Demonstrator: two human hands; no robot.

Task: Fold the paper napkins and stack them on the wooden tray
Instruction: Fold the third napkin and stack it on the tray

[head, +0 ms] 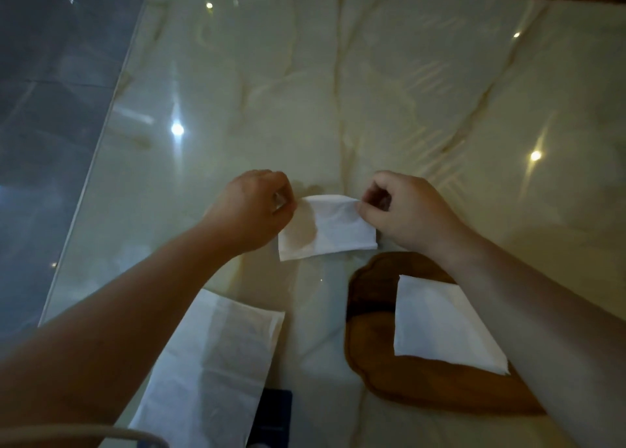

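Note:
A white paper napkin (333, 229), partly folded, lies on the glossy marble table between my hands. My left hand (257, 207) pinches its upper left corner and my right hand (403, 210) pinches its upper right corner, lifting the far edge. Just below sits the wooden tray (372, 346), with a folded white napkin (437, 325) lying on it under my right forearm. A flat pile of unfolded napkins (216, 366) lies at the lower left, partly under my left forearm.
The table's left edge (98, 149) runs diagonally, with dark floor tiles beyond it. A dark blue object (274, 417) sits at the bottom beside the napkin pile. A pale cord (101, 435) crosses the lower left corner. A brown wooden edge lines the top.

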